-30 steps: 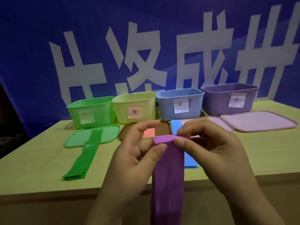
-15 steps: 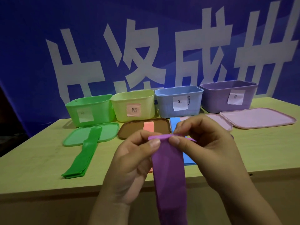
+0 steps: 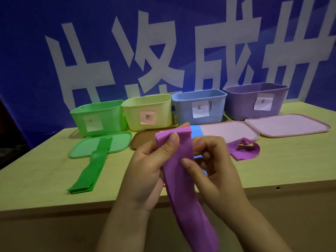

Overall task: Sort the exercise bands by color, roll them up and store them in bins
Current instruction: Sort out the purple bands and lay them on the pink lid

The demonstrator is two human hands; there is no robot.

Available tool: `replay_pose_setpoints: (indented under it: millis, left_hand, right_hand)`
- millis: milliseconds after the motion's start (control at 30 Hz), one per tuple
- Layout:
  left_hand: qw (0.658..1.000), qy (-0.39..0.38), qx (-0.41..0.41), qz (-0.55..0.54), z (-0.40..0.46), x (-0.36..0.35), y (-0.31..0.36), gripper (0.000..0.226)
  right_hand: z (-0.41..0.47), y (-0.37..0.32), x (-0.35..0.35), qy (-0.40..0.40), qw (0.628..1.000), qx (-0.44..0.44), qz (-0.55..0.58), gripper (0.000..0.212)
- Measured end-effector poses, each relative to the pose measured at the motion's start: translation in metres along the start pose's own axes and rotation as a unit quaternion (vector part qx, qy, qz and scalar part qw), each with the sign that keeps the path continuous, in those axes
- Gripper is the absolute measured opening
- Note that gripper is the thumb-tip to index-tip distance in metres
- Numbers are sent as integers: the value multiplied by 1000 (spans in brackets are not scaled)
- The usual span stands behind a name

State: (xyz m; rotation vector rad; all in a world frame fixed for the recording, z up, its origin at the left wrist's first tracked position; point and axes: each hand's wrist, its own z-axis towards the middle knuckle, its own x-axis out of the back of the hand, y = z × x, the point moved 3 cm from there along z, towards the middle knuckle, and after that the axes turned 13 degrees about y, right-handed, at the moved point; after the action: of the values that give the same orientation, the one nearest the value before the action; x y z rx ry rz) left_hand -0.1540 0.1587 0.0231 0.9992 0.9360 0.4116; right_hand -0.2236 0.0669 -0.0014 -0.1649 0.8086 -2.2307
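Both hands held one purple band up over the bench's near edge.

The left hand pinched its top end with thumb and fingers; the right hand's curled fingers gripped it just below. A second purple band lay crumpled at 2 o'clock. Green bands, count unclear, lay stacked at 9 o'clock. Four bins sat at 12: green, yellow, blue, purple. Four lids lay before them.

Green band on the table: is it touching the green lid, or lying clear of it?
Touching. In the head view the green band has its far end lying on top of the green lid, and the rest runs forward onto the table.
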Motion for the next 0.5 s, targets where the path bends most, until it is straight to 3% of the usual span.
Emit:
replay_pose_setpoints:
  millis: [133, 233, 367, 500]
  left_hand:
    - [1000, -10, 11, -16, 4, -5, -2, 34]
    - [1000, -15, 15, -4, 8, -5, -3, 35]
    - [999, -18, -10, 31, 14, -3, -2, 32]
    - [999, -35, 2, 16, 16, -6, -5, 27]
  right_hand:
    - [0, 9, 0, -100, 995, 15, -26, 11]
    - [-2, 16, 1, -143, 989, -11, -19, 13]
    - [-12, 26, 0, -155, 986, -56, 24, 18]
    - [-18, 31, 1, -137, 990, -35, 8, 16]
